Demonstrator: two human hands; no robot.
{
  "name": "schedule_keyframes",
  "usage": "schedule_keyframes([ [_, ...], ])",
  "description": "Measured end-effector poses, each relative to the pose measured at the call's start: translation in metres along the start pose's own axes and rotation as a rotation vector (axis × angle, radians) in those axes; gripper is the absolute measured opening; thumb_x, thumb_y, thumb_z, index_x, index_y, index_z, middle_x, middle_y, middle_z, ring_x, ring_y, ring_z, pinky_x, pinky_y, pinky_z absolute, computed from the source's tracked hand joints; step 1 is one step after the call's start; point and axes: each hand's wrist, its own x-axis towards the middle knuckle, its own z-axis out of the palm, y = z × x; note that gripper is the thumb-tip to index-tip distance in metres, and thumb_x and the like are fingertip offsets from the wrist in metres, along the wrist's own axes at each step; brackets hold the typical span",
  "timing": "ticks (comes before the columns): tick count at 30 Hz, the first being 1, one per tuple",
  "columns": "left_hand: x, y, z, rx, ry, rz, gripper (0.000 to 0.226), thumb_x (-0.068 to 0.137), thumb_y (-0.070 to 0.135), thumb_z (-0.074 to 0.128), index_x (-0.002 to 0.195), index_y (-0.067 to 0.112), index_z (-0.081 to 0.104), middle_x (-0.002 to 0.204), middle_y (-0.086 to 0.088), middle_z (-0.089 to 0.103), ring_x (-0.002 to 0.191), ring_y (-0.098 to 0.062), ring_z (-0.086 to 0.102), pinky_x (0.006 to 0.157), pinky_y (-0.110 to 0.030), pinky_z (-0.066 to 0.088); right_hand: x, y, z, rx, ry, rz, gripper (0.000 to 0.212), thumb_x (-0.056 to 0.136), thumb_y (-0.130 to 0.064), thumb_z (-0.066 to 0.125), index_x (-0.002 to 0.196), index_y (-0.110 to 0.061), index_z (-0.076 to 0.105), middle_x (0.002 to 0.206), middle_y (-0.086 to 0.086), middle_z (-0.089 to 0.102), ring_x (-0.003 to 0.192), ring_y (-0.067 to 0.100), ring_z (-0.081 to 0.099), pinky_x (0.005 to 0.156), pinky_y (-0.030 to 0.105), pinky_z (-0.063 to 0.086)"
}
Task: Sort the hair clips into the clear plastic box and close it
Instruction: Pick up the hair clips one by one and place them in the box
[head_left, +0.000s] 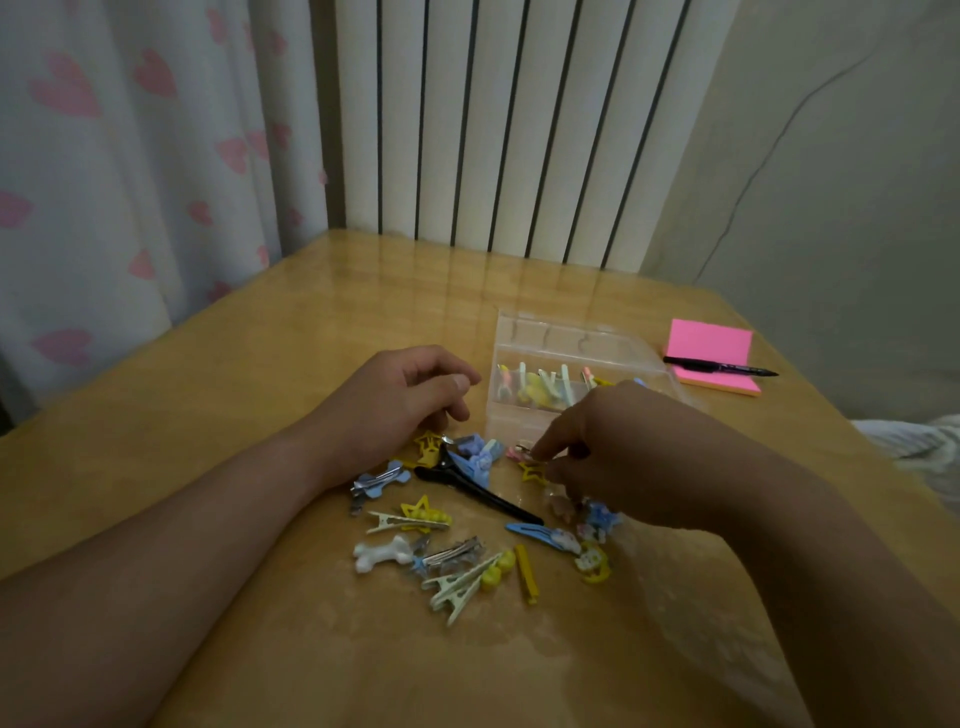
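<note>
Both hands are over the pile. The left hand rests on the glossy wooden table at the far edge of the scatter. Its fingers are loosely curled and nothing is caught in them. The right hand comes in from the other side, fingertips down on a small pink clip just in front of the box. It looks like a pinch between forefinger and thumb, though the hand's own shadow muddies the contact.

The clear plastic box sits just beyond the pile, its lid standing open behind it. A row of pastel clips, yellow, white and pale green, stands in the back compartment.

Plenty is loose on the table. A long black duckbill clip lies diagonally through the middle, and a yellow star clip is just under the right hand's fingers. Nearer the camera are a white bone-shaped clip, a blue snap clip, a plain yellow bar clip and pale green clips with yellow beads.

Off to the right, well apart from the clips, a black pen lies across a pink sticky-note pad.
</note>
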Motion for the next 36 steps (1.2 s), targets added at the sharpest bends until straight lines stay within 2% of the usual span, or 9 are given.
schedule_keyframes([
  [2, 0.0002, -0.0004, -0.0001, -0.001, 0.000, 0.003, 0.018, 0.106, 0.017, 0.060, 0.112, 0.020, 0.077, 0.095, -0.009, 0.078, 0.078, -0.012, 0.068, 0.073, -0.019, 0.054, 0.0004, -0.0006, 0.0012, -0.032, -0.001, 0.006, 0.030, 0.103, -0.039, 0.061, 0.131, -0.038, 0.073, 0.111, -0.012, 0.076, 0.080, 0.002, 0.061, 0.082, 0.023, 0.056],
  [6, 0.0008, -0.0016, 0.0001, -0.004, 0.002, -0.004, 0.018, 0.106, 0.017, 0.060, 0.112, 0.020, 0.077, 0.094, -0.007, 0.079, 0.078, -0.012, 0.069, 0.073, -0.020, 0.055, -0.0030, 0.0006, -0.0024, -0.057, 0.002, 0.022, 0.033, 0.103, -0.040, 0.060, 0.134, -0.036, 0.071, 0.117, -0.010, 0.076, 0.102, 0.009, 0.068, 0.091, 0.029, 0.058],
  [10, 0.0016, -0.0017, 0.0003, -0.004, 0.004, -0.010, 0.018, 0.105, 0.017, 0.060, 0.111, 0.022, 0.077, 0.093, -0.006, 0.079, 0.079, -0.013, 0.070, 0.075, -0.024, 0.055, -0.0044, -0.0007, -0.0025, -0.076, -0.042, 0.031, 0.036, 0.104, -0.040, 0.057, 0.139, -0.035, 0.067, 0.122, -0.007, 0.074, 0.109, 0.014, 0.068, 0.095, 0.034, 0.057],
  [13, 0.0020, -0.0016, -0.0002, 0.000, 0.005, -0.013, 0.019, 0.106, 0.018, 0.060, 0.111, 0.024, 0.077, 0.093, -0.004, 0.079, 0.079, -0.013, 0.070, 0.076, -0.027, 0.055, -0.0039, -0.0017, -0.0003, -0.115, -0.076, 0.028, 0.033, 0.105, -0.036, 0.054, 0.134, -0.031, 0.069, 0.118, -0.003, 0.075, 0.108, 0.020, 0.069, 0.093, 0.041, 0.058],
  [17, 0.0019, -0.0017, 0.0003, -0.004, 0.008, -0.014, 0.020, 0.106, 0.017, 0.060, 0.111, 0.023, 0.078, 0.093, -0.005, 0.079, 0.079, -0.013, 0.070, 0.073, -0.021, 0.055, -0.0020, -0.0014, 0.0032, -0.128, -0.053, 0.033, 0.030, 0.105, -0.034, 0.054, 0.128, -0.029, 0.072, 0.117, -0.002, 0.074, 0.104, 0.021, 0.070, 0.090, 0.043, 0.060],
  [22, 0.0023, -0.0017, 0.0004, 0.010, 0.010, -0.019, 0.020, 0.106, 0.020, 0.060, 0.111, 0.026, 0.078, 0.094, -0.003, 0.079, 0.088, -0.025, 0.073, 0.080, -0.032, 0.055, 0.0001, -0.0004, 0.0054, -0.135, -0.005, 0.047, 0.024, 0.104, -0.035, 0.058, 0.121, -0.027, 0.073, 0.111, 0.000, 0.073, 0.099, 0.022, 0.068, 0.086, 0.042, 0.061],
  [28, 0.0016, -0.0004, 0.0004, 0.020, 0.013, -0.021, 0.021, 0.106, 0.018, 0.059, 0.111, 0.025, 0.079, 0.094, -0.005, 0.079, 0.081, -0.015, 0.071, 0.070, -0.015, 0.053, 0.0005, 0.0017, 0.0044, -0.116, -0.002, 0.044, 0.022, 0.100, -0.032, 0.064, 0.118, -0.028, 0.075, 0.109, -0.001, 0.073, 0.099, 0.020, 0.067, 0.081, 0.037, 0.059],
  [34, 0.0005, 0.0011, 0.0016, 0.022, 0.023, -0.008, 0.021, 0.106, 0.017, 0.060, 0.110, 0.023, 0.079, 0.092, -0.006, 0.078, 0.078, -0.012, 0.071, 0.070, -0.014, 0.053, -0.0010, -0.0011, 0.0063, -0.143, 0.016, 0.015, 0.017, 0.098, -0.032, 0.066, 0.112, -0.025, 0.073, 0.103, 0.001, 0.071, 0.095, 0.023, 0.066, 0.080, 0.041, 0.060],
  [36, 0.0008, 0.0011, 0.0022, 0.023, 0.029, -0.003, 0.021, 0.106, 0.016, 0.060, 0.110, 0.022, 0.079, 0.092, -0.007, 0.078, 0.078, -0.012, 0.071, 0.070, -0.013, 0.053, -0.0021, -0.0016, 0.0057, -0.127, 0.027, -0.022, 0.015, 0.098, -0.033, 0.065, 0.109, -0.025, 0.072, 0.100, -0.002, 0.069, 0.093, 0.020, 0.064, 0.077, 0.037, 0.058],
])
